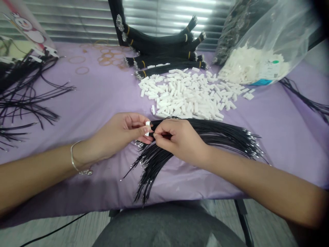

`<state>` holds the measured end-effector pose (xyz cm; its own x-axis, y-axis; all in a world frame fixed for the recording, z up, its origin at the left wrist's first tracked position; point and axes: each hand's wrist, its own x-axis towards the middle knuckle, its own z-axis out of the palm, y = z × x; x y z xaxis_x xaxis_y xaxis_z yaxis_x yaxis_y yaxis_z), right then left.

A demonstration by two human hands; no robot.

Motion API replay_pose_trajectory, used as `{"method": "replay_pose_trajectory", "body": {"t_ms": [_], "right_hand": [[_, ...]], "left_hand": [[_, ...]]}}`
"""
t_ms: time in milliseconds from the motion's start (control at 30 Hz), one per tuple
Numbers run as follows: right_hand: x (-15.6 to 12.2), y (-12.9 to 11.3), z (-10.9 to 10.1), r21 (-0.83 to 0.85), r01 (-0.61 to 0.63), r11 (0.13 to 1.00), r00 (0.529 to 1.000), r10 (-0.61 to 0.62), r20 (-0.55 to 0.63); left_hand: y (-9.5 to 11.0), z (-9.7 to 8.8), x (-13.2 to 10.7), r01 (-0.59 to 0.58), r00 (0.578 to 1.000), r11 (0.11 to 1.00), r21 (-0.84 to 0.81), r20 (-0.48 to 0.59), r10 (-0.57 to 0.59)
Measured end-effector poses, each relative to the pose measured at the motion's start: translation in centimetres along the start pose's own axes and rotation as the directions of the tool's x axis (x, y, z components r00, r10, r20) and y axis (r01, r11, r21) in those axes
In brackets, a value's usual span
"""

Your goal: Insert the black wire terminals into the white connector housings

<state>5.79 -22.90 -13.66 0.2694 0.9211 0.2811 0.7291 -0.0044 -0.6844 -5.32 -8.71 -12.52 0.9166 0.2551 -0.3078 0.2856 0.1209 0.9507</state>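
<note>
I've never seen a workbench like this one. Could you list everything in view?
white plastic pieces: hundreds, white, heaped mid-table
plastic bag: one, transparent, top right, holding more white pieces
dark bag: one, dark, behind it
wire bundles: several, black with yellow bands, far edge
loose black wires: many, black with silver ends, before the person
wire heap: one, black, far left
rubber bands: many, tan, far left of centre
snowman picture: one, red and white, top left corner
tablecloth: one, lilac, covering the table
window blinds: one set, grey, behind
bracelet: one, silver, left wrist
left hand: pinching a white connector
right hand: pinching a black wire
</note>
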Motion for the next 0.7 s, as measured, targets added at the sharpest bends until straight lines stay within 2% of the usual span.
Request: {"method": "replay_pose_trajectory", "body": {"t_ms": [200,267,400,467,567,700], "right_hand": [[0.0,0.1,-0.3,-0.057,0.033,0.998,0.999,-0.032,0.020],[-0.2,0.0,-0.8,-0.154,0.099,0.983,0.995,-0.094,0.042],[-0.6,-0.5,-1.6,-0.331,0.267,0.905,0.960,-0.279,0.012],[-0.6,-0.7,-1.7,-0.313,0.361,0.878,0.932,-0.347,0.100],[-0.5,-0.7,-1.3,-0.258,0.465,0.847,0.869,-0.381,0.317],[-0.3,-0.7,-1.0,-0.249,0.399,0.883,0.870,-0.279,0.406]], "left_hand": [[-0.1,-0.1,0.1,0.014,1.000,1.000,-0.009,-0.004,-0.014],[-0.1,-0.1,0.2,0.023,1.000,0.999,-0.025,0.008,-0.023],[0.0,-0.4,0.3,0.038,0.998,0.997,-0.062,0.060,-0.034],[0.0,-0.5,0.3,0.038,0.997,0.996,-0.076,0.068,-0.033],[0.0,-0.5,0.4,0.031,0.998,0.996,-0.081,0.051,-0.027],[0.1,-0.4,0.4,0.031,0.998,0.997,-0.065,0.050,-0.028]]}}
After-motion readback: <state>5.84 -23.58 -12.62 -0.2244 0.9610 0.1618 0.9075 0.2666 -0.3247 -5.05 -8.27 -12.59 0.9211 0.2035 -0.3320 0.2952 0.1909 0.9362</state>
